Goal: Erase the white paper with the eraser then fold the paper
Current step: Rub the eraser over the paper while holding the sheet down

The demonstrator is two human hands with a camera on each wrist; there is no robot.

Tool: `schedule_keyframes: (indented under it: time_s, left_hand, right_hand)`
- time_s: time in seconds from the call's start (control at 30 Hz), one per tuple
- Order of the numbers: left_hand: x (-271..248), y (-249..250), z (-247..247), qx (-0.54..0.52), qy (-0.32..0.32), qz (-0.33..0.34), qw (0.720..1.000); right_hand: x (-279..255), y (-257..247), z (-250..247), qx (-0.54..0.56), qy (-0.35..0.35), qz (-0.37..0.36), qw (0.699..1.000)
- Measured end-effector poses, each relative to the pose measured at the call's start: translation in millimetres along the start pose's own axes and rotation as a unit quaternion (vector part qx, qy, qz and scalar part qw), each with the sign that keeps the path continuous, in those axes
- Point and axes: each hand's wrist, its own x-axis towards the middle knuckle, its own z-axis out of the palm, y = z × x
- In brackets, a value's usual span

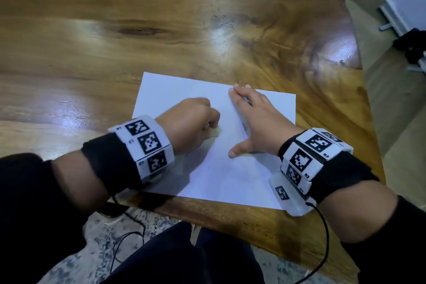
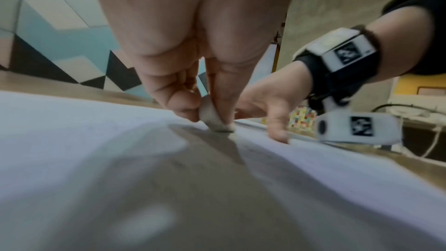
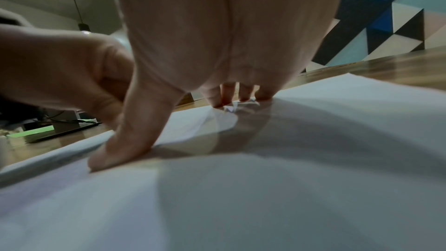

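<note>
The white paper [image 1: 221,168] is laid flat at the table's [image 1: 92,41] near right edge. The eraser [image 2: 213,119] is pinched in the left hand [image 1: 191,122] and pressed to the sheet, which is pinned by the flat, spread right hand [image 1: 251,120]. Erasing is judged underway; folding is not yet begun, and the eraser must first be released.

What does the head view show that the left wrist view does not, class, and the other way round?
Only the head view shows the whole white paper lying flat, unfolded, near the corner of the wooden table. Only the left wrist view shows the eraser pinched in the left hand, its tip on the sheet. Both show the right hand pressing the paper with straight fingers.
</note>
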Motion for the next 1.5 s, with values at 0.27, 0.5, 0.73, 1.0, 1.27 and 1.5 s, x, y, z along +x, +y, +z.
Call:
schedule_keyframes:
  time_s: [0.27, 0.5, 0.73, 1.0, 1.27, 1.5]
  left_hand:
    - [-33, 4, 7, -0.042, -0.102, 0.048, 0.993]
    - [-25, -2, 4, -0.019, -0.008, 0.022, 1.0]
    - [-31, 2, -1, -0.033, -0.062, 0.029, 0.997]
    - [-21, -3, 0, 0.011, -0.031, -0.013, 0.999]
    - [-26, 2, 3, 0.003, -0.056, 0.011, 0.998]
    - [-54, 1, 15, 0.034, -0.078, 0.048, 0.995]
  right_hand:
    - [0, 0, 0, -0.006, -0.003, 0.0, 1.0]
    - [0, 1, -1, 0.005, -0.003, 0.0, 1.0]
    - [0, 1, 0, -0.002, -0.004, 0.0, 1.0]
    - [0, 0, -1, 0.008, -0.005, 0.001, 1.0]
    - [-1, 0, -1, 0.002, -0.002, 0.001, 1.0]
    - [0, 2, 0, 0.016, 0.001, -0.001, 1.0]
